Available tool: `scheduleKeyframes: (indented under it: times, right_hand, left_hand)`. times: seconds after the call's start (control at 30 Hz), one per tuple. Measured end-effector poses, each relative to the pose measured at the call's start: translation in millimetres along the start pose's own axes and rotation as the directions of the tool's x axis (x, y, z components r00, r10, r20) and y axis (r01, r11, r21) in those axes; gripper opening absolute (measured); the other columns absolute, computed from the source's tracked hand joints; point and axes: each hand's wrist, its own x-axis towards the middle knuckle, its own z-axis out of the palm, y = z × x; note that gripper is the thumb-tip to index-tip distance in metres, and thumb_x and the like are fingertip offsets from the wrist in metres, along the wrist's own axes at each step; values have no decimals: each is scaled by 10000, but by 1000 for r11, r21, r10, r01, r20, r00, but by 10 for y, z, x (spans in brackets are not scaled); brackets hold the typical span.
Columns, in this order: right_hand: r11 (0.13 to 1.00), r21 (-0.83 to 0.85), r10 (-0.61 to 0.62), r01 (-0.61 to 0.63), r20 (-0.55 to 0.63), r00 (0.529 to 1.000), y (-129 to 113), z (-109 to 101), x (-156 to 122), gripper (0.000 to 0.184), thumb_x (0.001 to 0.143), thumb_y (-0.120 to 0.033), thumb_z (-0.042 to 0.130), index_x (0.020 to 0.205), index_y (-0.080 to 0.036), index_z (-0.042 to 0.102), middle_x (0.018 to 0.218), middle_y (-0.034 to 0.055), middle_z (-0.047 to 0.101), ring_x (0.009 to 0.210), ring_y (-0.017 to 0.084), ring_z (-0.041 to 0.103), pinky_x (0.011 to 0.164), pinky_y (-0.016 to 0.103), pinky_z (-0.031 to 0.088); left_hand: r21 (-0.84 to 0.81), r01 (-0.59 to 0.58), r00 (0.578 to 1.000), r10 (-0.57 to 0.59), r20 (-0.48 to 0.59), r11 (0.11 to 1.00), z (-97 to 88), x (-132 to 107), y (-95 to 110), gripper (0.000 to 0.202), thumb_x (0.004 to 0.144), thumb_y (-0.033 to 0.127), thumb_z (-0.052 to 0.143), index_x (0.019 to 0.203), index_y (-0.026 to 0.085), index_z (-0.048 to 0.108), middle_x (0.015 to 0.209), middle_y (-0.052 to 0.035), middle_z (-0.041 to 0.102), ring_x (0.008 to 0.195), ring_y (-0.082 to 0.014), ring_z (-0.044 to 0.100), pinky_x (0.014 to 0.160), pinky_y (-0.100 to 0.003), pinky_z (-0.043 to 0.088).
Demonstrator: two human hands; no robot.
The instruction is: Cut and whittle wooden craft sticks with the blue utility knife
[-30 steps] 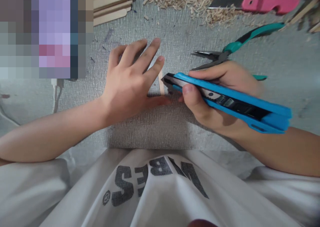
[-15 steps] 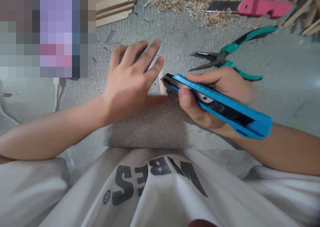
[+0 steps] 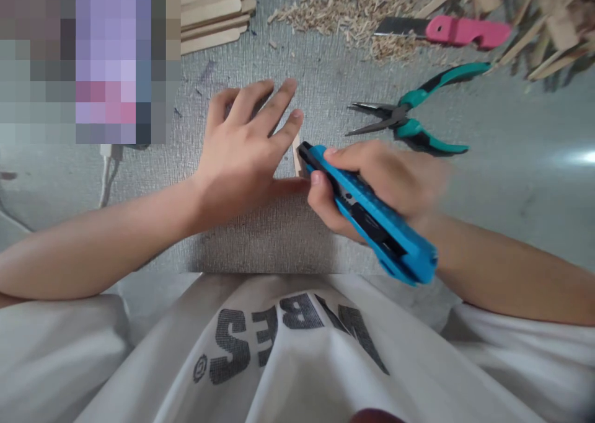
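Observation:
My left hand lies flat on the grey textured mat, fingers spread, pressing down a thin wooden stick of which only a short end shows past the fingertips. My right hand is wrapped round a blue utility knife. The knife's dark tip touches the stick right beside my left little finger. Its handle slants down to the right, toward my body.
Teal-handled long-nose pliers lie just beyond my right hand. A pink utility knife rests in a heap of wood shavings at the back. Flat wooden sticks are stacked at the back left, more sticks lie at the back right.
My right hand has swung the knife's handle down and toward my body, so it now slants steeply; the tip stays at the stick. My left hand has not moved.

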Motion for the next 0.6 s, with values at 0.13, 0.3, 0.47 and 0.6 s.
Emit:
scheduleKeyframes:
  times: [0.13,0.3,0.47,0.6]
  right_hand:
    - [985,-106,-139,135,-29,990,-89,-84,136,100,1096,-310,714,1004,-351,713,801,4,765,621,254,705,606,421,568]
    - [992,-35,-120,117,-66,991,-63,-42,174,137,1082,-331,704,948,-353,684,773,11,707,641,273,683,622,435,551]
    - [988,-39,-156,151,-250,956,21,71,155,46,1038,-344,746,1007,-341,712,831,0,789,613,244,700,594,438,587]
    - [998,28,-37,51,-367,930,91,82,95,170,1097,-490,754,1080,-320,754,886,25,808,708,264,766,671,446,612]
  left_hand:
    - [-83,25,998,-31,-63,996,91,12,-17,667,949,532,892,1541,248,773,1856,-158,598,1703,-524,523,1392,-754,371]
    - [-133,28,998,-36,-56,991,133,29,-42,659,963,545,877,1558,287,763,1814,-143,638,1707,-537,499,1398,-777,351]
    - [-135,19,999,-24,-36,991,122,28,-125,813,939,659,919,1631,285,715,1851,-177,589,1704,-573,483,1406,-791,319]
    - [-308,13,992,-51,-115,951,136,44,-234,1009,901,750,959,1739,314,606,1849,-186,576,1722,-526,497,1437,-701,371]
